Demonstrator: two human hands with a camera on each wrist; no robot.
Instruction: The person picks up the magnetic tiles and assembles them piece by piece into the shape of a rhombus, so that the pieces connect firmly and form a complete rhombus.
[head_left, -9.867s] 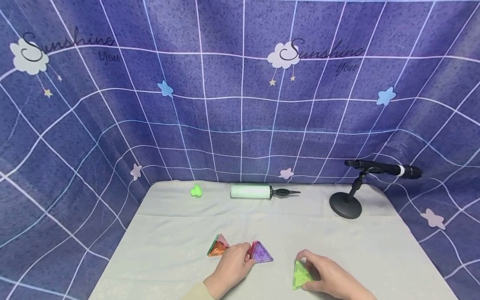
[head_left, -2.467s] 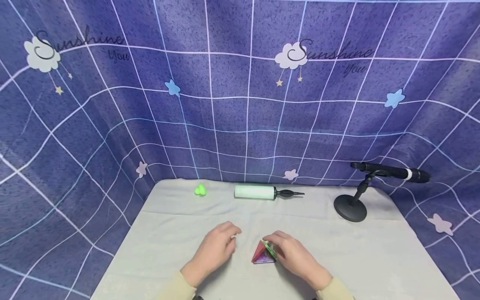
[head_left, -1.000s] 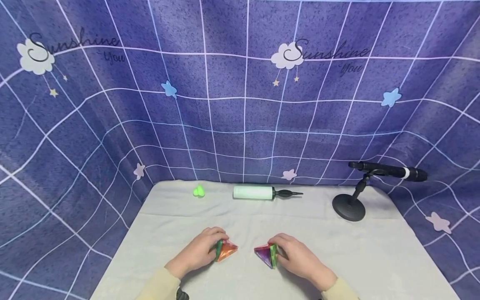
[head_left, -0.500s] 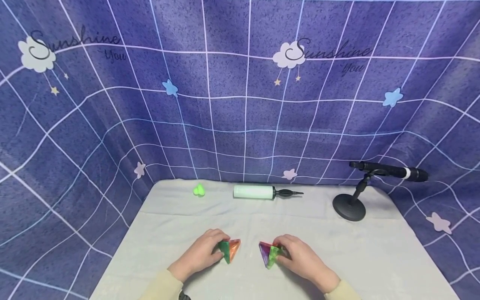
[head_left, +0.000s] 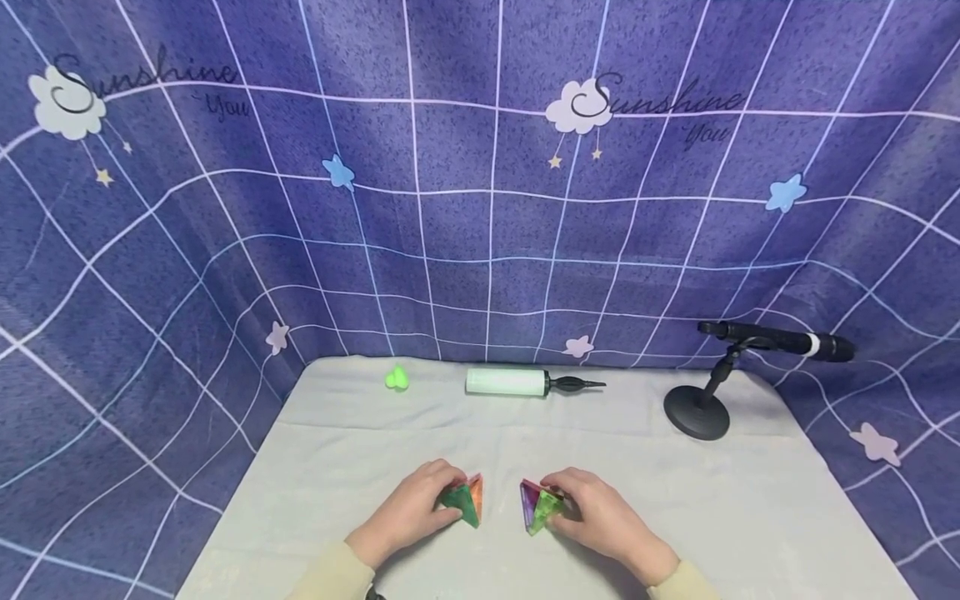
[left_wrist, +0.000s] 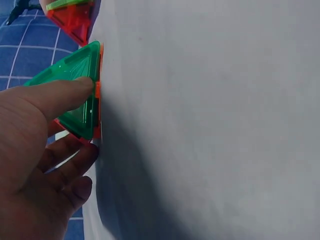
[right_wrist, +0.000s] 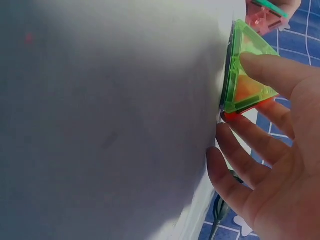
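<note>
My left hand [head_left: 412, 510] pinches a small pyramid of triangular magnetic tiles [head_left: 476, 503] between thumb and fingers. Its green tile [left_wrist: 82, 114] faces the left wrist camera, with orange and pink sides partly hidden behind. In my right hand [head_left: 603, 518] is a second magnetic tile pyramid [head_left: 530, 505], with lime green, purple and red sides. From the right wrist, the thumb presses the lime tile [right_wrist: 248, 41] while fingers support the red side below. The two pyramids face each other, a short gap apart, at or just above the white cloth.
A pale green hand pump [head_left: 507, 382] with a black nozzle lies at the back of the cloth-covered table [head_left: 375, 450]. Left of it sits a small bright green object [head_left: 397, 378]. A black microphone on a stand [head_left: 697, 412] is at back right. A patterned blue curtain [head_left: 450, 225] surrounds the table.
The lime tile, earlier loose in my right hand, has joined the purple and red ones. Both hands then took hold of a pyramid each. Lately the pyramids have turned; the left one shifted slightly right.
</note>
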